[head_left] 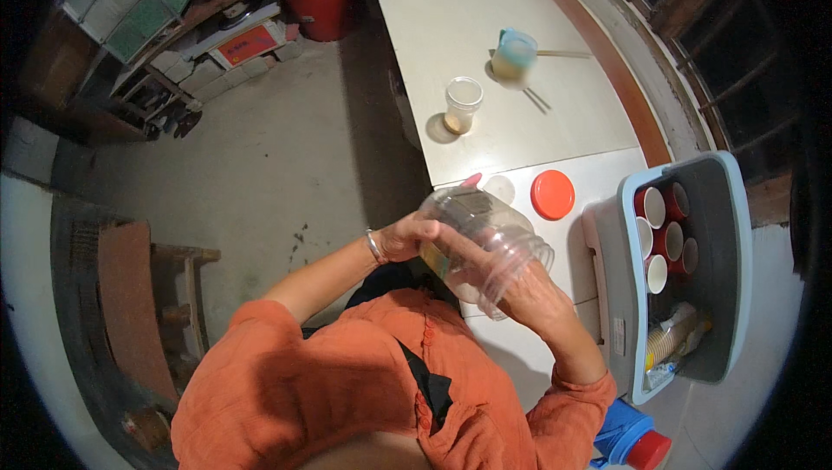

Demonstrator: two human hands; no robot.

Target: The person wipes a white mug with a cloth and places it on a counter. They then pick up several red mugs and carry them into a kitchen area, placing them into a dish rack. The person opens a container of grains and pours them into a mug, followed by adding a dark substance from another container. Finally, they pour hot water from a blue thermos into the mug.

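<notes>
A large clear plastic jar is tilted in front of my body, its wide ringed mouth turned toward the lower right. My left hand is closed round the jar's left side, with a bracelet at the wrist. At the mouth end is my right hand, its fingers blurred through the plastic. Whether they reach inside or lie behind the jar, I cannot tell. A small pink tip shows past the jar's far side. On the white table beyond lies a round orange-red lid.
A clear cup and a light-blue jug stand farther up the table, with thin sticks beside the jug. At right, a grey-blue bin holds several red-and-white cups. Below it lies a blue flask. A red bucket stands far left.
</notes>
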